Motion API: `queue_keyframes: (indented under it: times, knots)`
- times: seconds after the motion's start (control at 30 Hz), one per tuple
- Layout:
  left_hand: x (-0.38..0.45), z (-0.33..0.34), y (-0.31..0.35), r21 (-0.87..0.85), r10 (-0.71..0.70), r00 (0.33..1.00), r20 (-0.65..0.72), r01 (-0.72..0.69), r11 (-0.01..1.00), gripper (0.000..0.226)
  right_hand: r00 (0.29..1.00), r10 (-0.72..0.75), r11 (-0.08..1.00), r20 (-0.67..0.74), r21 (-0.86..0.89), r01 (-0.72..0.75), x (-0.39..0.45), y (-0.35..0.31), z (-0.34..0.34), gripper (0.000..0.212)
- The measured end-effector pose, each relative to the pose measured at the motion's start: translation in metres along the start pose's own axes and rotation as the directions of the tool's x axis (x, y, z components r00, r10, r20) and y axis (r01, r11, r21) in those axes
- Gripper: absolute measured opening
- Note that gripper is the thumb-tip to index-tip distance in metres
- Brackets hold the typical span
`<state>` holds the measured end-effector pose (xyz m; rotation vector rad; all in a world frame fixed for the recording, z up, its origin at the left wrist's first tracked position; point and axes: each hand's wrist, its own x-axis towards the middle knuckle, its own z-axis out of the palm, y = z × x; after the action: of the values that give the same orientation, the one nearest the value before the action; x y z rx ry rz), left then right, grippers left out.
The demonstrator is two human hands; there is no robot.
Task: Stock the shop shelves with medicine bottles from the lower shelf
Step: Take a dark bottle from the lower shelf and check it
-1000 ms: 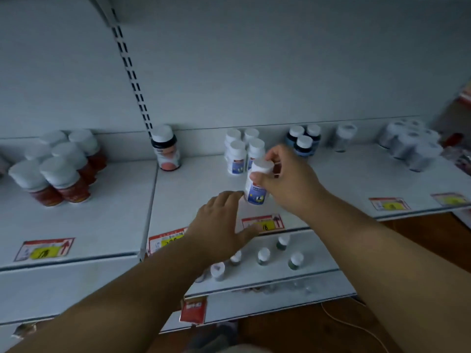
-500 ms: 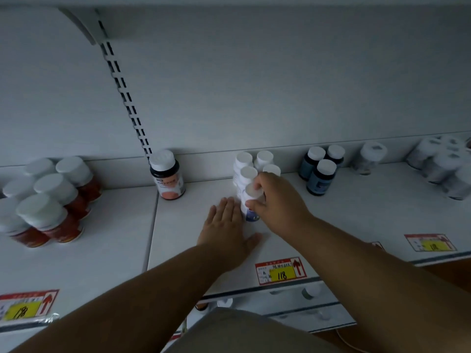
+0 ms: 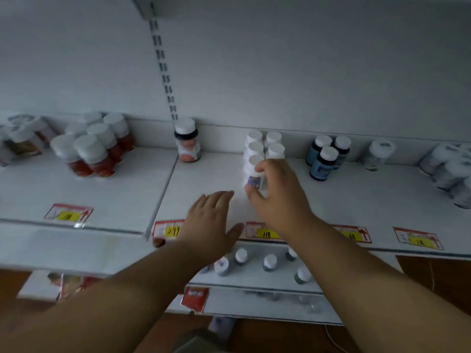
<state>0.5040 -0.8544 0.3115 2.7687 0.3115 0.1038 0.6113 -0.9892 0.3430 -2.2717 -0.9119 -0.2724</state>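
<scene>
Upper shelf [image 3: 344,200], middle bay: bare board near the front edge, left of the white bottles [image 3: 263,146], up to the lone dark-collared bottle [image 3: 187,143] at far left; open lane between white bottles and blue bottles [image 3: 326,155] on the right; left hand [image 3: 207,225] lying flat across the near edge; right hand [image 3: 275,192] around the nearest white bottle; red bottles [image 3: 94,146] crowding the left bay; lower shelf [image 3: 257,278] dotted with small bottles [image 3: 269,262], partly under both forearms.

Five white bottles [image 3: 263,151], three blue bottles [image 3: 326,156], one dark-collared bottle [image 3: 187,143], about six red bottles [image 3: 94,146], five price tags [image 3: 265,231], two hands [image 3: 277,197].
</scene>
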Motion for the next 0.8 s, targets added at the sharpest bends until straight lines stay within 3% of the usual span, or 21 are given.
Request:
queue_keyframes:
  times: [0.13,0.33,0.5,0.7,0.8]
  knots:
    - [-0.078,-0.010,-0.010,-0.056,-0.164,0.977,-0.139,0.157,0.986,0.064,0.996,-0.046,0.982,0.073,0.184,0.032,-0.034,-0.043,-0.006,0.019]
    - [-0.160,-0.031,-0.060,-0.053,-0.256,0.950,-0.181,0.250,0.967,0.051,0.951,-0.101,0.963,0.293,0.268,0.020,-0.072,-0.138,0.015,0.015]
    - [-0.201,-0.049,-0.127,-0.103,-0.287,0.939,-0.188,0.272,0.957,0.040,0.942,-0.199,0.947,0.271,0.299,0.114,-0.082,-0.207,0.077,0.015]
    - [-0.250,-0.063,-0.263,-0.142,-0.327,0.938,-0.112,0.311,0.940,0.055,0.932,-0.029,0.923,0.362,0.367,-0.114,-0.103,-0.276,0.198,0.022]
    - [-0.253,-0.046,-0.322,-0.131,-0.322,0.945,-0.056,0.313,0.941,0.055,0.918,0.022,0.946,0.395,0.289,-0.147,-0.116,-0.282,0.254,0.024]
